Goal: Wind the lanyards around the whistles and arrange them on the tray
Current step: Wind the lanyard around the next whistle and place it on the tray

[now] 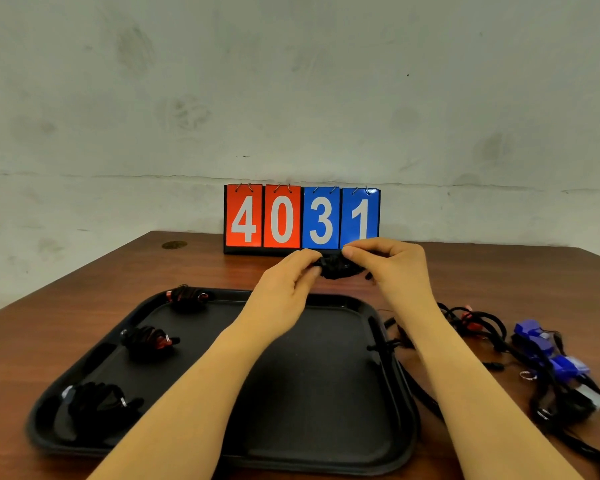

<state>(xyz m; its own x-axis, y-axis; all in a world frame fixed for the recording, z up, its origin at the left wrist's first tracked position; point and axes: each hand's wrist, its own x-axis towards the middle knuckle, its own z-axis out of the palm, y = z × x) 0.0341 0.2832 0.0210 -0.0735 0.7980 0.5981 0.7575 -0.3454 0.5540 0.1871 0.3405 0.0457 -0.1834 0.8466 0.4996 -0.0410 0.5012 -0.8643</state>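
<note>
- Whistle bundle (335,266), a dark lump wrapped in black cord, is held in the air above the far rim of the tray, in front of a scoreboard.
- It is pinched from the left by the left hand (286,284) with curled fingers and thumb, and from the right by the right hand (394,268) in the same way.
- A black tray (326,393) with rounded corners and a raised rim is seen on a brown wood-grain table (84,323); its surface looks matte and lightly grained.
- Three wound whistles are lined along the tray's left edge: one at the far corner (187,296), one midway (149,339), one nearest (99,401). The middle and right of the tray floor are left bare.
- A tangle of loose black lanyards (482,329) with blue whistles (548,351) is spread on the table just right of the tray, some cord touching its right rim.
- The flip scoreboard (302,218), red and blue glossy cards reading 4031, is stood at the table's far edge against a scuffed pale wall (291,81).
</note>
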